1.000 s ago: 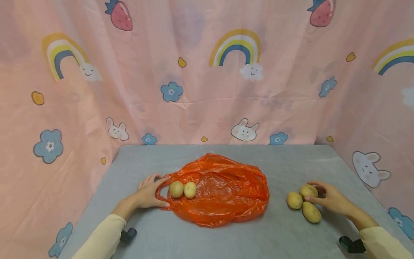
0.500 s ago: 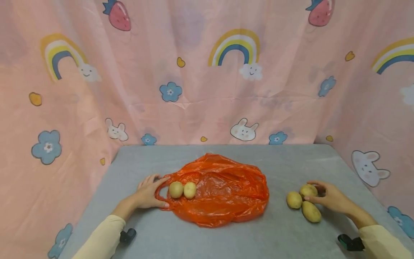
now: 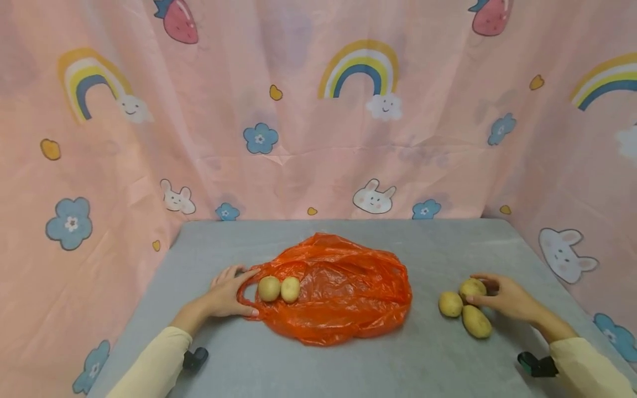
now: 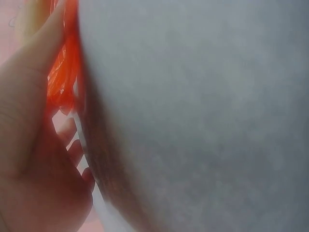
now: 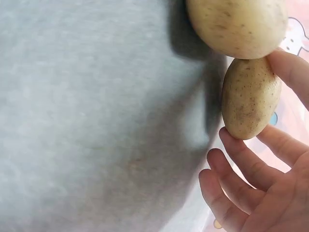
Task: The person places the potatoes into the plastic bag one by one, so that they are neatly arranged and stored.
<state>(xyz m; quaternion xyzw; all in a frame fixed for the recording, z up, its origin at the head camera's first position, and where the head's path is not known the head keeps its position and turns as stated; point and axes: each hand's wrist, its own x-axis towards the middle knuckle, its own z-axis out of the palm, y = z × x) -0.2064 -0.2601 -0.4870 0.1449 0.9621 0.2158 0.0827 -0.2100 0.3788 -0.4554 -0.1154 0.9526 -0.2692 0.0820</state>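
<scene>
An orange plastic bag lies flat with its loop handle at the left. Two small potatoes, a darker one and a paler one, sit side by side on it near the handle. My left hand touches the handle, thumb and index finger spread along its two sides. At the right, my right hand pinches a potato between thumb and fingertips, low at the table. Two more potatoes, one rounder and one longer, lie against that one.
The grey table carries the bag and potatoes. Behind it and at both sides hangs a pink printed curtain. A dark camera mount sits under the left wrist, another under the right.
The head view has shifted slightly. Both hands, the bag and the potatoes keep their places relative to each other.
</scene>
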